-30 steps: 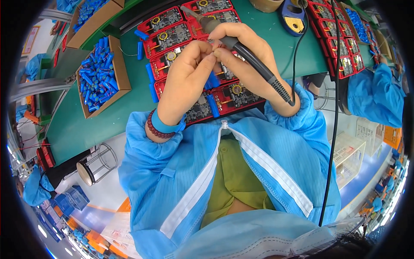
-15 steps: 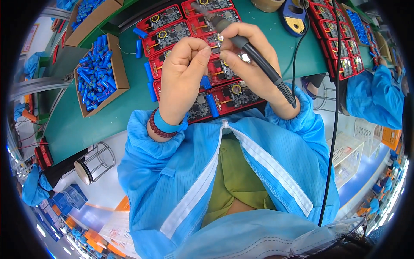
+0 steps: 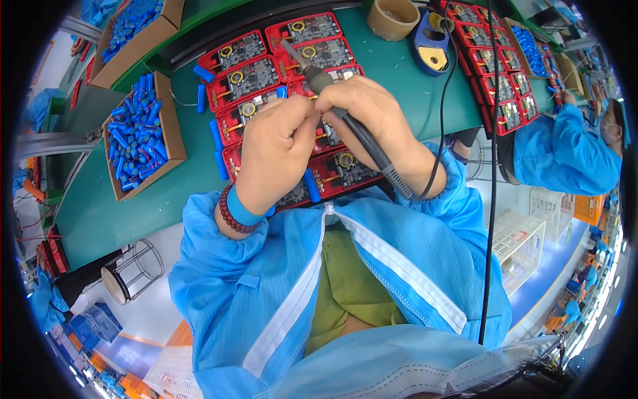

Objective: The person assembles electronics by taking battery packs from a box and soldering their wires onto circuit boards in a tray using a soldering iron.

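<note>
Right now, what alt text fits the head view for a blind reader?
Right hand holds a soldering iron over red circuit boards on a green bench; left hand pinches something tiny beside it. A cardboard box of blue cylinders sits left.

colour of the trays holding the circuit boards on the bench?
Red trays, on a green bench. Head view shows them best, above the hands.
</note>
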`<state>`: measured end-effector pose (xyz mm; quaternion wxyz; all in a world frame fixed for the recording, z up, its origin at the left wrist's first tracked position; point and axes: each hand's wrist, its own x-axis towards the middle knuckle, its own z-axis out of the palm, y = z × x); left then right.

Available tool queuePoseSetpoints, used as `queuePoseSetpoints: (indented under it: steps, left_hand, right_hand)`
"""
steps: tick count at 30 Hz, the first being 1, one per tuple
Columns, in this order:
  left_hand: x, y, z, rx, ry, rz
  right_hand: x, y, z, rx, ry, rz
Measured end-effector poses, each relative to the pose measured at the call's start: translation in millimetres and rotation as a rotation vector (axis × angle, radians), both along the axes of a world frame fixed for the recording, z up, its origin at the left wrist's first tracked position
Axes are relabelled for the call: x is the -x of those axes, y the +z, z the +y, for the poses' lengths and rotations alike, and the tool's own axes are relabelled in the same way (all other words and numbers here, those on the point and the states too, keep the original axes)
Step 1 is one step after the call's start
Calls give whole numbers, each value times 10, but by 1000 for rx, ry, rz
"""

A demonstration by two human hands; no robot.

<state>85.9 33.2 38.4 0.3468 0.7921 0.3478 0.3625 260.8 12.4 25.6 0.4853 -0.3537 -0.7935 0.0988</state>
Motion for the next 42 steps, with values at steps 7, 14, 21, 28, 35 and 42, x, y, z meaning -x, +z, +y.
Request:
queuePoseSetpoints:
  steps: [7,14,21,28,35,42]
  left_hand:
    - [255,157,145,246,263,-243]
    - [348,-5,418,299,239,-301]
    - [368,-196,646,288,258,-238]
    - [209,-404,897,132,257,63]
    - [-111,-608,1141,38,267,204]
    - [-148,-829,1268,-243,260,257]
  right_hand:
    - [-334,101,119,0,-161,-79]
    - [-1022,556,1234,-350,-504,125]
    - [-1443,830,1677,-146,-532,43]
    - [-865,533,800,124,-219,357]
    - [-488,-22,501,490,-48,334]
    - [-425,-260,740,491,-64,351]
